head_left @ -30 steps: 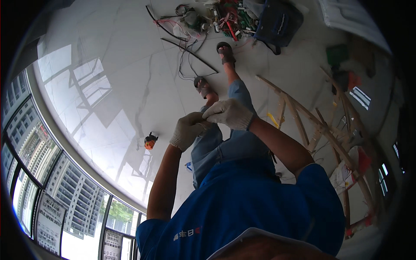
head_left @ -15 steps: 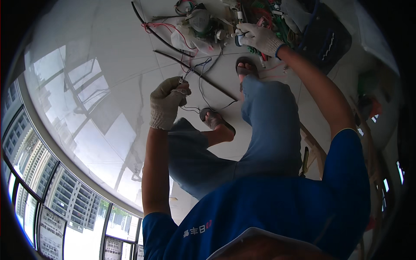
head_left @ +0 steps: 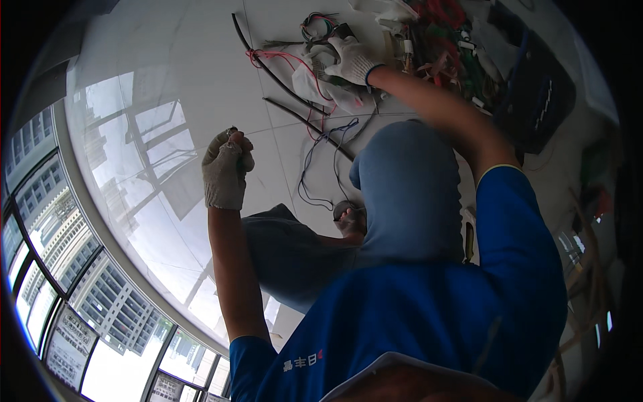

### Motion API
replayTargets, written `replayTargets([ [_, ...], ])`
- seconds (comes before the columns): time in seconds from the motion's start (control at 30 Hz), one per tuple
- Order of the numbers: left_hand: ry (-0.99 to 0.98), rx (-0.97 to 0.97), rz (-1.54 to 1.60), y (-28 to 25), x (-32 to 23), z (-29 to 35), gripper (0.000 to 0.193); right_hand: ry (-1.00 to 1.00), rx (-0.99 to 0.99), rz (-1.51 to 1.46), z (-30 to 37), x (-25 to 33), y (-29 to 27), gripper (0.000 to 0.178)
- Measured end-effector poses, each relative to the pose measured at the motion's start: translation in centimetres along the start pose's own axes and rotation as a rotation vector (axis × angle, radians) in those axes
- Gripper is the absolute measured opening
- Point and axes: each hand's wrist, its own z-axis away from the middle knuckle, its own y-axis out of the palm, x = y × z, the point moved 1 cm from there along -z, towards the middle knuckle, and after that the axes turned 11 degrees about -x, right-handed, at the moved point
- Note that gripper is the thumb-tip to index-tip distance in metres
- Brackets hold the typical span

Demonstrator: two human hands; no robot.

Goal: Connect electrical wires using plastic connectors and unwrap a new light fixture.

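My left hand (head_left: pixel 228 169), in a knitted work glove, is raised over the floor with its fingers closed. A small dark tip (head_left: pixel 232 129) shows above the fingertips, too small to name. My right hand (head_left: pixel 352 61), also gloved, reaches forward with its fingers spread over a grey device (head_left: pixel 320 56) with a rounded casing. A clear plastic bag (head_left: pixel 345 99) lies under and beside that device. Near the right fingertips is a dark block-like object (head_left: pixel 345 31). A thin blue wire (head_left: pixel 308 164) lies loosely looped on the floor between my hands and my foot.
Two black tubes (head_left: pixel 281 84) lie on the tiled floor, red wire (head_left: pixel 278 53) around one. Coiled coloured wires (head_left: pixel 318 27) are beyond the device. At right are a heap of tools and cords (head_left: pixel 442 60) and a dark tool bag (head_left: pixel 539 100). Windows (head_left: pixel 60 221) line the left.
My right hand has moved left from the tool heap to the grey device; the small roll-like item in it no longer shows. My left hand has moved left, away from the blue wire.
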Motion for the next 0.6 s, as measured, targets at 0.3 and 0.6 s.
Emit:
replayTargets([
  [0.3, -0.039, 0.155, -0.221, 3.3, 0.4, -1.8, 0.021, 0.252, 0.144, -0.326, 6.9, -4.6, -0.6, 0.079],
  [0.6, 0.725, 0.824, -1.034, 11.6, 7.3, -3.3, 0.03, 0.259, 0.259, -0.441, 17.1, -11.6, -0.2, 0.068],
])
